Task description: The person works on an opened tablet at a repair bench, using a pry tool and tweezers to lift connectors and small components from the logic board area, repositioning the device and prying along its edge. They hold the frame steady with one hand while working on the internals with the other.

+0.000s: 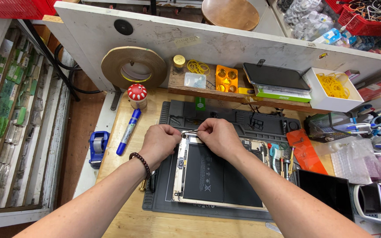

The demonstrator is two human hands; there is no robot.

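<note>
One opened tablet (219,174) lies on a dark grey work mat (239,119) on the wooden bench, its back shell facing up with one large black battery (208,169) showing inside. Two hands meet over its top edge. The left hand (159,142), with one dark bead bracelet (142,163) on the wrist, is closed with its fingers pinched on the end of a thin metal tool (189,131). The right hand (219,136) is also closed, pinching the other end of the same tool just above the tablet's top rim.

To the left of the mat lie one blue marker (128,132), one blue tape dispenser (98,147) and one red mushroom-shaped figure (137,94). One big roll of tape (133,66) leans against the back board. On the shelf sit one orange tray (226,78), one loose heap of yellow rubber bands (198,67) and one white box (331,88) holding more of them.
</note>
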